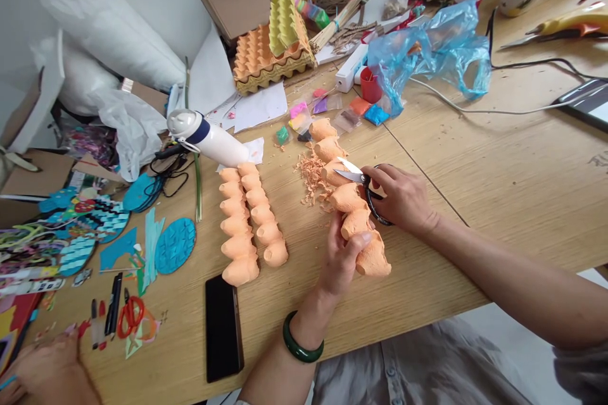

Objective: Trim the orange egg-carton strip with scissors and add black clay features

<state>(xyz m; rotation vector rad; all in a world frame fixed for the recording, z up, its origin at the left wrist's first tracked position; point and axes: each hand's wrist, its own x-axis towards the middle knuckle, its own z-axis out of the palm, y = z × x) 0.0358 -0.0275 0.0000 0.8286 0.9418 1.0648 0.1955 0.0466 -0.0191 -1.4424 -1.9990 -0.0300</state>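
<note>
My left hand (342, 256) grips the near end of an orange strip of egg-carton cups (349, 197), its thumb lying over one cup. In my right hand (399, 196) are black-handled scissors (354, 175), their blades parted over a cup near the middle of the strip. Orange shavings (313, 174) lie in a pile just left of the strip. Two more orange cup strips, one (236, 226) longer and one (263, 215) beside it, rest on the wooden table further left.
A white bottle (213, 142) lies behind the two strips, a black phone (223, 329) in front. Egg trays (270, 54), clay packets (376, 114) and a blue bag (432, 50) are at the back. Another person's hand (45, 367) is at the lower left, near red scissors (130, 315).
</note>
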